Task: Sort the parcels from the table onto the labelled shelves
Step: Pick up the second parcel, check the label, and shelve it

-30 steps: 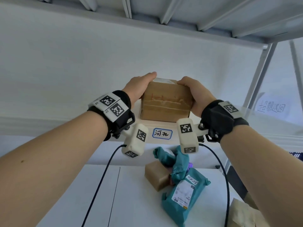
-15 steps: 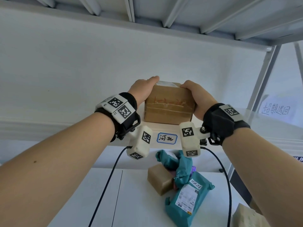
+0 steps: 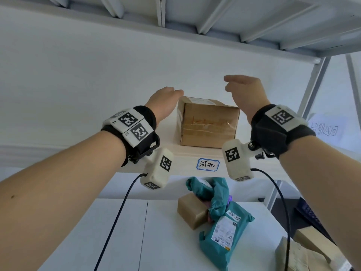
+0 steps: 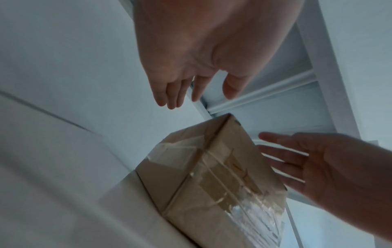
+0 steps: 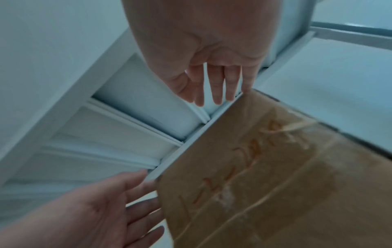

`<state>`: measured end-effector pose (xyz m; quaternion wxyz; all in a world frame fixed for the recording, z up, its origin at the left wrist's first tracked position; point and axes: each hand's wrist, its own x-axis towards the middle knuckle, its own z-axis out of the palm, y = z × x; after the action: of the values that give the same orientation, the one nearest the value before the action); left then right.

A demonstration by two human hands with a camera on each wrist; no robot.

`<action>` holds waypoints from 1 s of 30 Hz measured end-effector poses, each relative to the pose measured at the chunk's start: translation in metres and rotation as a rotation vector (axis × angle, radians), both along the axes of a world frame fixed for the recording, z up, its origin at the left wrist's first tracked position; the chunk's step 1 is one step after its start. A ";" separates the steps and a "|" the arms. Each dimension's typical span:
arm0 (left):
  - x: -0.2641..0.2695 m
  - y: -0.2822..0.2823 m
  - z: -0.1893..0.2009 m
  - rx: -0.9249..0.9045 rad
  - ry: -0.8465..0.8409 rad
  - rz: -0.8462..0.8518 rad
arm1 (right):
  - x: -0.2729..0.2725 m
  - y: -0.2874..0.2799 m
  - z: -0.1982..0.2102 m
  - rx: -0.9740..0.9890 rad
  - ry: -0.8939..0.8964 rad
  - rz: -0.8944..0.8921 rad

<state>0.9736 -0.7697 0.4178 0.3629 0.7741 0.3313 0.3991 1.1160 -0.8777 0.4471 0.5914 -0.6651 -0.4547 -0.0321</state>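
Note:
A taped brown cardboard box (image 3: pixel 208 122) stands on the white shelf (image 3: pixel 187 155), just above a blue-edged handwritten label (image 3: pixel 208 164). My left hand (image 3: pixel 166 98) hovers open at the box's left side, clear of it. My right hand (image 3: pixel 244 89) is open too, lifted above and to the right of the box. The left wrist view shows the box (image 4: pixel 212 176) with straight fingers (image 4: pixel 169 94) above it. In the right wrist view, spread fingers (image 5: pixel 216 83) hang over the box's edge (image 5: pixel 275 167).
Below on the white table (image 3: pixel 117 241) lie a small brown box (image 3: pixel 192 210), teal mailer bags (image 3: pixel 222 231) and brown paper parcels (image 3: pixel 304 249) at the right. Another shelf (image 3: pixel 195 26) runs overhead. A further label (image 3: pixel 324 128) hangs at the right upright.
Both hands gripped the box's sides on the shelf before; now they have let go and drawn apart, the right one rising. The box stays on the shelf.

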 end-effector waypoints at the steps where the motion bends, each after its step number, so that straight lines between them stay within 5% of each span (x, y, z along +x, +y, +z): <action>1: -0.005 0.002 0.000 0.013 0.011 -0.006 | -0.008 0.000 0.002 -0.009 -0.048 -0.005; 8: -0.064 0.000 -0.006 0.187 0.121 0.074 | -0.082 0.015 -0.007 -0.140 -0.241 0.042; 17: -0.167 -0.009 -0.020 0.506 0.609 0.453 | -0.179 0.033 -0.037 -0.372 -0.579 0.124; 30: -0.296 -0.083 -0.073 0.185 1.053 0.765 | -0.301 0.028 -0.106 -0.444 -0.737 0.558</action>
<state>0.6772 -0.8526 0.3450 -0.0832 0.7213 0.6810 0.0947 0.8154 -0.8502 0.3411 0.2223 -0.5725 -0.7892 -0.0083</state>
